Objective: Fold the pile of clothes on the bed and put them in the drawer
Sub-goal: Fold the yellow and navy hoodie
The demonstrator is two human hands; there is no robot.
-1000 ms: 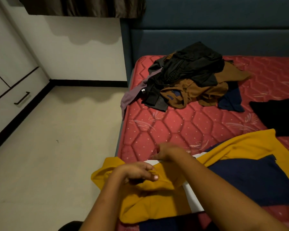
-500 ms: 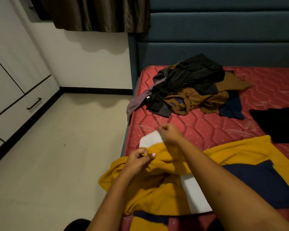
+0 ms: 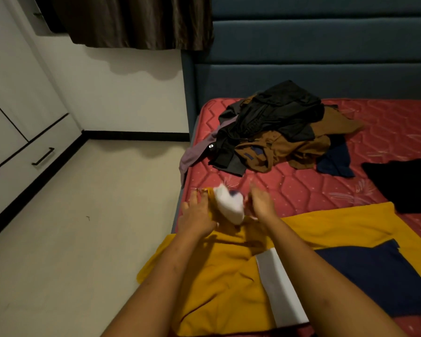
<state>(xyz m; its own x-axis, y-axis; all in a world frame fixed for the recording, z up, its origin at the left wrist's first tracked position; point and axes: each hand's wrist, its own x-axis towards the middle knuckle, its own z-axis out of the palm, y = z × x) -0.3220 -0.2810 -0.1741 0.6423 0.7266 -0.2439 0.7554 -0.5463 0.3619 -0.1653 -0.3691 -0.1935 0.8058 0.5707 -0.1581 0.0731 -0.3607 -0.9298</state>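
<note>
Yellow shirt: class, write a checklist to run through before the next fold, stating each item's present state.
1. Both the left hand and right hand at the sleeve: ok.
2. Grip on the sleeve: cannot tell, blurred.
3. The yellow shirt fully on the mattress: not ok, one edge overhangs.
4. The pile apart from the shirt: ok.
5. The drawer open: not ok, shut.
</note>
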